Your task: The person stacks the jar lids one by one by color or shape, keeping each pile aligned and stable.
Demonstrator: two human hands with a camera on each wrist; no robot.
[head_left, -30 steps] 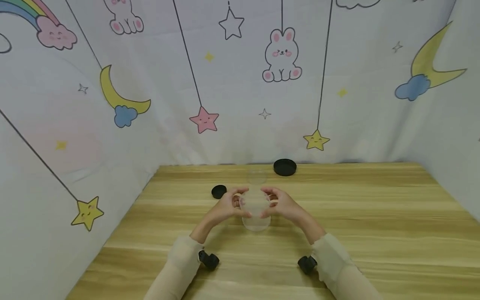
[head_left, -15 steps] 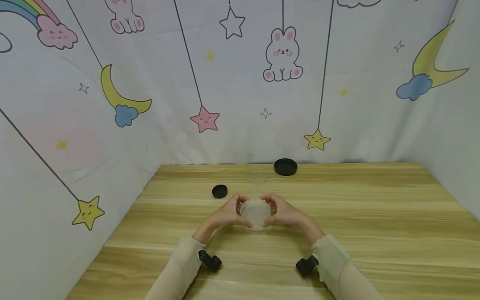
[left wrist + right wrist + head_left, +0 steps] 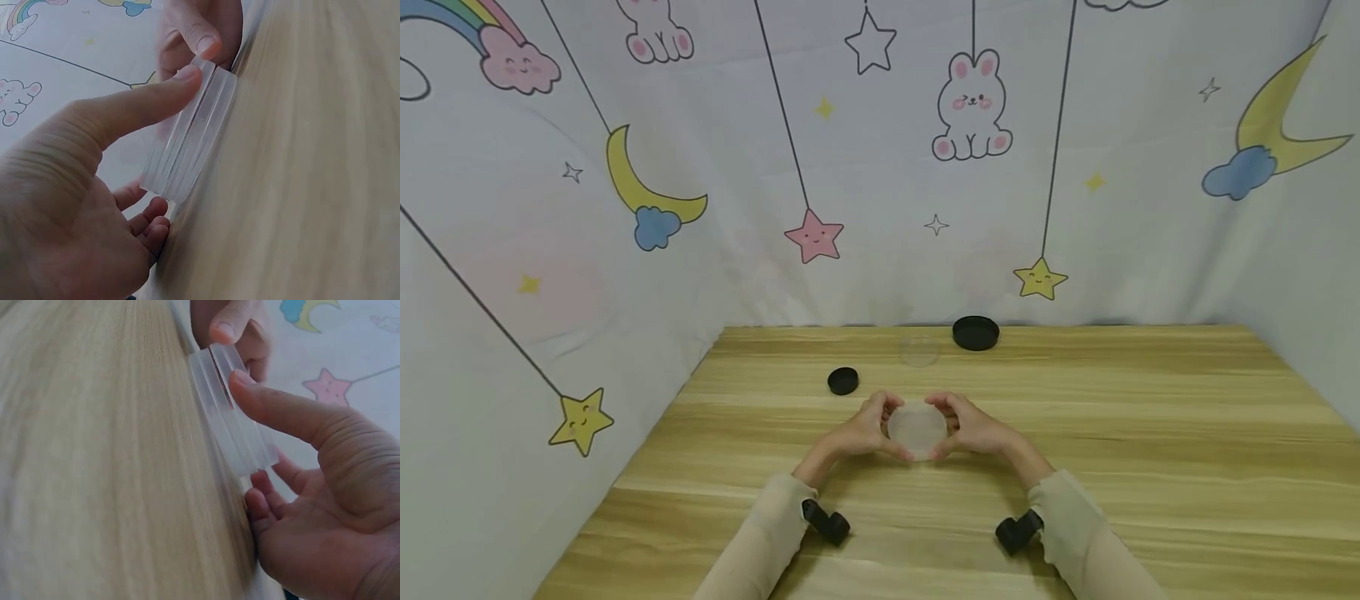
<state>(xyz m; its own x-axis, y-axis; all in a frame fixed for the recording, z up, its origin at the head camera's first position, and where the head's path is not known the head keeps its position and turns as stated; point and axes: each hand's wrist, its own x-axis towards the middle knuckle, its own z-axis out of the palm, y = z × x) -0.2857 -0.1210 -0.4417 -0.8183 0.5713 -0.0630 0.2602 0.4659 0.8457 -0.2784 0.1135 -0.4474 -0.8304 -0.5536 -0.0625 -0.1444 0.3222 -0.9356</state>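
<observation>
At the middle of the table, two shallow round clear plastic dishes are stacked, with a thin gap line between them in both wrist views. My left hand [image 3: 867, 429] pinches the upper dish [image 3: 175, 134] from the left, thumb at the near rim and fingers curled at the far side. From the right, my right hand [image 3: 973, 429] holds the same dish in a mirrored grip. Beneath it the lower dish [image 3: 217, 415] lies flat on the tabletop. In the head view the upper dish covers most of the lower one.
A small black round lid [image 3: 843, 381] lies beyond my left hand. Farther back are a larger black lid [image 3: 976, 333] and a faint clear disc [image 3: 919, 351]. The wooden table [image 3: 1150, 467] ends at a white printed curtain [image 3: 880, 167].
Both hands have come down and slightly nearer with the upper dish, which now sits over the lower one. Earlier it was held above and beyond it.
</observation>
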